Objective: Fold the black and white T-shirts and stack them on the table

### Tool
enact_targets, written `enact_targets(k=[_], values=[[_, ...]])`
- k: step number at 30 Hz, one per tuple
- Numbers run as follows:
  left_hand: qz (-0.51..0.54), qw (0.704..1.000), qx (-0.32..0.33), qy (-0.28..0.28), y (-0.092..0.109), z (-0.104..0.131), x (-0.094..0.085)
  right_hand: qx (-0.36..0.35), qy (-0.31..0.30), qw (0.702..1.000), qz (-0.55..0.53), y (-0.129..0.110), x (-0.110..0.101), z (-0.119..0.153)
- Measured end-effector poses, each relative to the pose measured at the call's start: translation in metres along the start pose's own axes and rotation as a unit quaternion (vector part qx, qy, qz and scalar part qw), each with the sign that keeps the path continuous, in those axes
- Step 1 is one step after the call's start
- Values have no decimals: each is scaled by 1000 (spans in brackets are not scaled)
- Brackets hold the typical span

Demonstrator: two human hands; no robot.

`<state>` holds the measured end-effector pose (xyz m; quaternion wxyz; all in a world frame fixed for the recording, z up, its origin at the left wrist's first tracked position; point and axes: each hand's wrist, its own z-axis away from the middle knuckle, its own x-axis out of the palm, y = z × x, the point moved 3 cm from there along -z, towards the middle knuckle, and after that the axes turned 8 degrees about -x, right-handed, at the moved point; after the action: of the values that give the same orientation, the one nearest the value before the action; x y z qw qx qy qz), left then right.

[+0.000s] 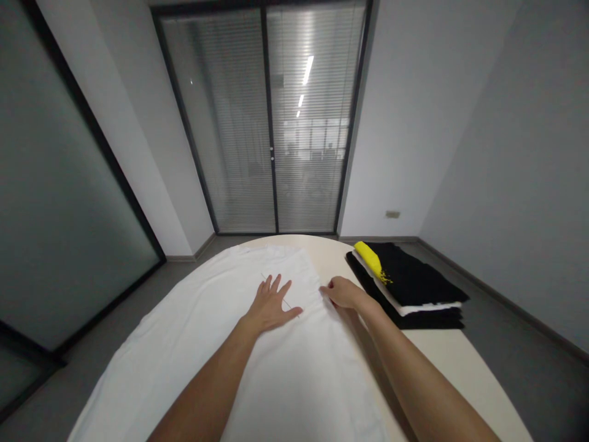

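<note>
A large white cloth [184, 331] is spread over the left and middle of the table, with small wrinkles near its right edge. My left hand [271, 304] lies flat on it, fingers spread, over a thin dark line on the fabric. At the cloth's right edge, my right hand [338, 291] is closed, thumb and fingertips pinching the edge of the fabric.
The pale table [446, 353] has a rounded far edge. At its right stands a stack of folded black cloths [414, 273] with a white layer between and a yellow piece [368, 258] on top. Beyond are glass doors [271, 123] with blinds and grey walls.
</note>
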<state>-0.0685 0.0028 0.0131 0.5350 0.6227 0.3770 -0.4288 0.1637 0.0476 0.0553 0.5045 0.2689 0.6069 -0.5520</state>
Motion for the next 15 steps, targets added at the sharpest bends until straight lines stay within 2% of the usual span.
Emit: enact_targets(k=[3, 6, 10, 12, 15], values=[[4, 1000, 5, -12, -2, 1, -1, -10, 8, 999, -37, -4, 0, 0], [6, 1000, 2, -15, -1, 1, -3, -13, -9, 998, -66, -4, 2, 0], [4, 1000, -13, -19, -1, 1, -5, 5, -28, 998, -59, -2, 5, 0], [2, 1000, -14, -23, 0, 2, -5, 7, -18, 999, -50, -3, 4, -1], [14, 1000, -13, -18, -1, 1, -3, -1, 30, 998, -50, -5, 2, -1]])
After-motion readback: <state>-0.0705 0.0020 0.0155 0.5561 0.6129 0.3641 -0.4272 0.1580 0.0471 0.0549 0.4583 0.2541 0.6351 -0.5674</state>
